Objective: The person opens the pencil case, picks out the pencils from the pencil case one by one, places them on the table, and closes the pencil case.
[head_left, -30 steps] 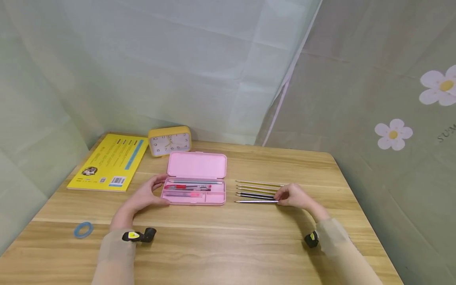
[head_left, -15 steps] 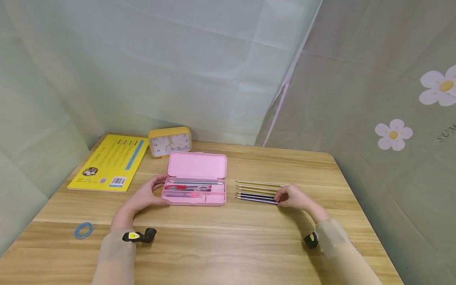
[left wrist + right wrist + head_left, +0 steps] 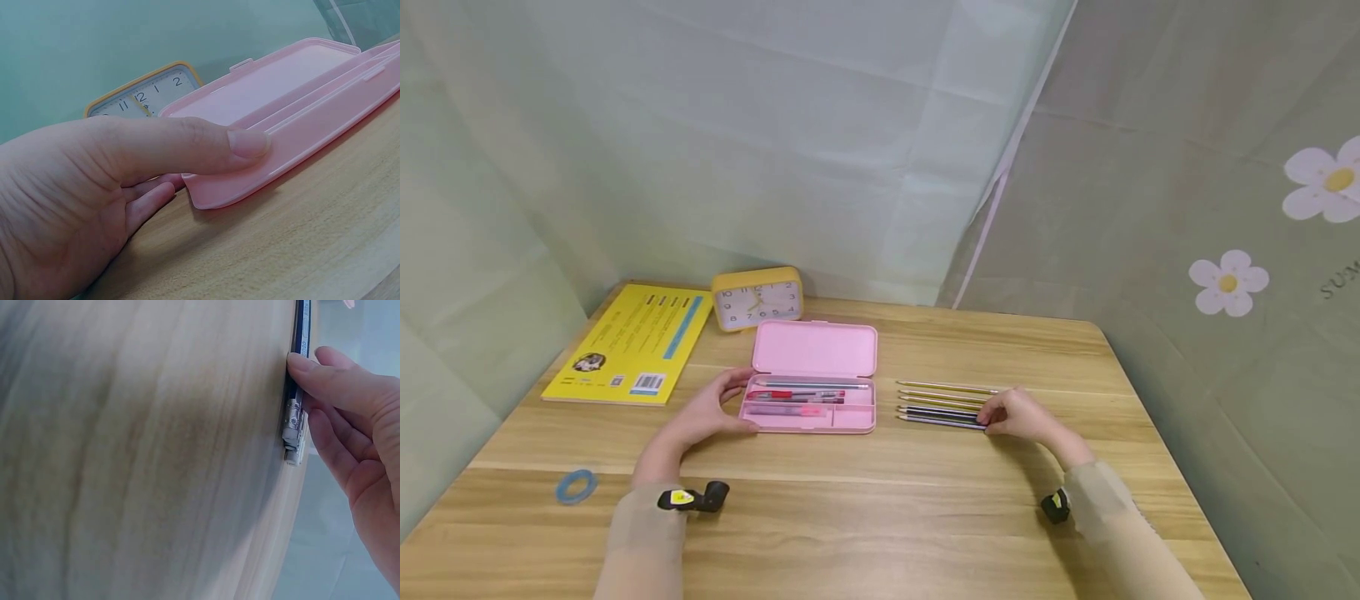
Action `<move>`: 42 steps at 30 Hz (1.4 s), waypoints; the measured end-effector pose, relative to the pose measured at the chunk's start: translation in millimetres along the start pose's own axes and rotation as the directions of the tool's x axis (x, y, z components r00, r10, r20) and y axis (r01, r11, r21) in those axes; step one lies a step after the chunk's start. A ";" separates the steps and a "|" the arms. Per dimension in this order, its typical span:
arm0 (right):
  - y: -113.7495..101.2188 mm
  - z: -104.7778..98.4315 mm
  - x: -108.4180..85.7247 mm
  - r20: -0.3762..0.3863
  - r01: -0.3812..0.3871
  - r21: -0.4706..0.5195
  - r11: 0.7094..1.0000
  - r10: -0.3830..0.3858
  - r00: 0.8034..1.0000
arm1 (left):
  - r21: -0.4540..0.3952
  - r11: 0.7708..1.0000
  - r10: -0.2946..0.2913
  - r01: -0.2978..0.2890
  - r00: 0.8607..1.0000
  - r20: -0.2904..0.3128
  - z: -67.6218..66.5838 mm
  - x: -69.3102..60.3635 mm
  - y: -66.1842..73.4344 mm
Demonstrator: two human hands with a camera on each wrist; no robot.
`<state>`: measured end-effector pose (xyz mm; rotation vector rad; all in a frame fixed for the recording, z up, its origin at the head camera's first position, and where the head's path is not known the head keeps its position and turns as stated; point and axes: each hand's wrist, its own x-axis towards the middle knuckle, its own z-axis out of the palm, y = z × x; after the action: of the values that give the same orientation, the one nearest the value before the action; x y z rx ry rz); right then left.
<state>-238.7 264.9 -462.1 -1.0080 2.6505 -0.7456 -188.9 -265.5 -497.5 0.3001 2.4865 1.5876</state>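
My left hand (image 3: 703,410) holds the left end of an open pink pencil case (image 3: 815,348). In the left wrist view its thumb (image 3: 247,144) lies against the front wall, while the other fingers reach behind the end, partly hidden. Inside the case lie a pencil, red-and-clear pens (image 3: 797,395) and a pink pen (image 3: 786,410). To the right, my right hand (image 3: 1017,413) pinches the nearest dark pencil (image 3: 302,328) close to its eraser end. That pencil lies on the table at the front of a row of several pencils (image 3: 936,394), gold-striped and black, tips pointing left.
A yellow alarm clock (image 3: 758,298) stands behind the case. Left of it lies a yellow book (image 3: 628,342). A blue ring (image 3: 576,486), perhaps a tape roll, rests on the wooden table (image 3: 865,533) at the left. Fabric curtains (image 3: 737,150) hang around the table.
The nearest pencil has swung its tip away from me, against the row, and now lies alongside the others. The left hand and pencil case have stayed in place.
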 end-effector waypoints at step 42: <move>-61.8 -18.0 61.7 -0.264 0.077 0.236 0.969 -0.013 0.964 | -0.012 1.000 -0.018 0.018 1.000 -0.006 0.9 0.1 0.0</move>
<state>-256.4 191.3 -415.2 -0.9635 2.6629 -1.2603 -188.8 -264.7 -497.9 0.2716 2.4757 1.5987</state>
